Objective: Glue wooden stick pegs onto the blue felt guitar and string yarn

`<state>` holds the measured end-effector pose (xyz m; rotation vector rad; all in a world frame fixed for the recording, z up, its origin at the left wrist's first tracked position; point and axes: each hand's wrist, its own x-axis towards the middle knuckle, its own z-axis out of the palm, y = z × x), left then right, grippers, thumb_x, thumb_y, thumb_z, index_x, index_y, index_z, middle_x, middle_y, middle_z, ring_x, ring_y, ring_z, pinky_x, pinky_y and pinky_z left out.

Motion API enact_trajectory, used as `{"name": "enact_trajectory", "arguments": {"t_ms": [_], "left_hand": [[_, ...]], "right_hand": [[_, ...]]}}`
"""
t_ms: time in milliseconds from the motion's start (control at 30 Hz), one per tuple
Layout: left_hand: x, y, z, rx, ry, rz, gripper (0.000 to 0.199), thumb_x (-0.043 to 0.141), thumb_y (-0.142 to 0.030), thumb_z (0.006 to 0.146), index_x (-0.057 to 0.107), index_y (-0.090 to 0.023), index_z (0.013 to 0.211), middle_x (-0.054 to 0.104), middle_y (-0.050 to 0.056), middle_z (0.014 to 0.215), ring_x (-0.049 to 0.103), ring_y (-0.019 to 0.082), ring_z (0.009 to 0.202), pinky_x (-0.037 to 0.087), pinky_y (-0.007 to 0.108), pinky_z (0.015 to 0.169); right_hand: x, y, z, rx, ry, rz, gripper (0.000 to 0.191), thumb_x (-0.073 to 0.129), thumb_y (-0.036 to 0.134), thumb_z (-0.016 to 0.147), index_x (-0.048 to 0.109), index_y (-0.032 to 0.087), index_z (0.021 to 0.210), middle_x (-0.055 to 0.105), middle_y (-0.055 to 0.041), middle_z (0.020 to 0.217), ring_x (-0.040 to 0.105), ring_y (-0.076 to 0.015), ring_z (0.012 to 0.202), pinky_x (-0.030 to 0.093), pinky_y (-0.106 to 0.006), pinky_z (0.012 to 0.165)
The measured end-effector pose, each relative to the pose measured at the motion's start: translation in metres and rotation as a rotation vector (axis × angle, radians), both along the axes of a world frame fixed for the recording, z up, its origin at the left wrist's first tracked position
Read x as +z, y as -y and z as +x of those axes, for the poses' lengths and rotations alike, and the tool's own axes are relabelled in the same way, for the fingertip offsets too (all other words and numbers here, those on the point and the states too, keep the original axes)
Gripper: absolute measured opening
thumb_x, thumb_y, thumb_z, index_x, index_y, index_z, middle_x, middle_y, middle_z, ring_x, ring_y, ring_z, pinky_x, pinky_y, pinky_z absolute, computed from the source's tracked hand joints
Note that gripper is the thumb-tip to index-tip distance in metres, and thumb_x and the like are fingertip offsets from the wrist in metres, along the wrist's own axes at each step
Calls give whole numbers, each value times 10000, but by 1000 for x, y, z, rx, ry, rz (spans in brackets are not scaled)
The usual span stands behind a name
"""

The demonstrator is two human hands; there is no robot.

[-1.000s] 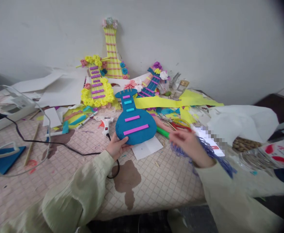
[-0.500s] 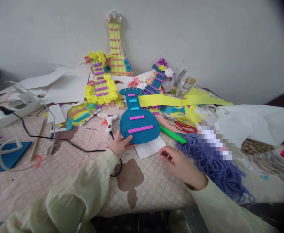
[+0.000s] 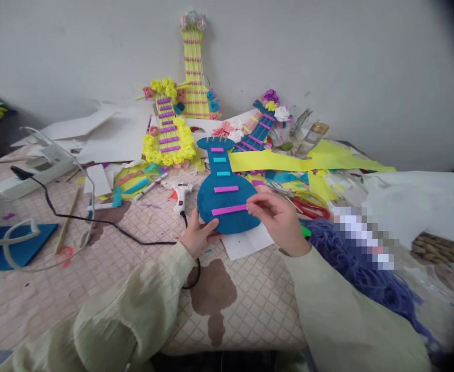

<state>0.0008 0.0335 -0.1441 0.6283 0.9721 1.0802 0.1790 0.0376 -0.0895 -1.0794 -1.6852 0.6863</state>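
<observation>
In the middle of the head view is a blue guitar-shaped cutout (image 3: 227,222), with purple and light-blue strips across its body and neck and small pegs along its top. My left hand (image 3: 198,235) grips its lower left edge, thumb on the front. My right hand (image 3: 275,217) is over the body's right side, fingers pinched together at the right end of the lowest purple strip (image 3: 229,210). Whatever those fingertips hold, if anything, is hidden. A white sheet of paper (image 3: 246,243) lies under the cutout's lower edge. The white glue gun (image 3: 181,199) rests just left of it.
Decorated craft guitars, one yellow (image 3: 193,67), lean at the back wall. Yellow paper (image 3: 273,161), red-handled scissors (image 3: 314,211) and purple yarn (image 3: 350,274) lie to the right. A black cord (image 3: 106,225) crosses from the power strip (image 3: 33,181) on the left.
My right hand has moved up and left, from beside the cutout onto its right side. My left hand keeps its hold. The whole view has shifted slightly.
</observation>
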Motion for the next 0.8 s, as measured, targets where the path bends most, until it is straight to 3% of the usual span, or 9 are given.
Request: {"name": "enact_trajectory", "arguments": {"t_ms": [133,233,367,433,567,800], "left_hand": [[-1,0,0,29,10,26,561,691,-220,638,386,-282,1104,595,32,992,629,150,675,553,282,569],[1,1,0,72,2,57,581,694,-223,632,393,-290,1125,590,28,1015,623,148,687,555,276,558],[6,1,-2,113,-29,137,615,690,-233,640,397,-320,1174,561,23,1103,621,153,760,561,278,591],[9,1,-2,142,-17,162,645,688,-232,646,380,-339,1203,550,21,1131,619,151,786,564,298,634],[15,2,-3,229,43,218,636,683,-214,661,389,-384,1199,508,-5,1218,616,140,838,553,317,718],[21,1,-6,282,62,291,547,668,-216,689,448,-406,1152,471,-34,1276,605,123,873,541,291,745]], "right_hand": [[-4,5,27,-132,40,-3,126,569,300,769,610,200,834,641,-25,804,602,-145,709,497,-296,660],[-3,20,66,-244,156,-135,180,593,325,739,597,205,873,655,-26,831,615,-159,740,495,-291,661],[-18,44,95,-57,517,-436,130,559,316,747,614,198,741,657,0,670,603,-148,591,473,-265,559],[-27,49,94,-79,612,-428,163,514,317,780,626,201,753,661,-5,678,598,-152,593,463,-273,580],[-35,49,73,-228,729,-236,220,447,313,830,615,177,875,644,-53,768,588,-180,698,442,-308,675],[-33,48,46,-45,703,-205,221,433,245,847,644,190,810,622,-29,726,575,-141,655,445,-259,630]]}}
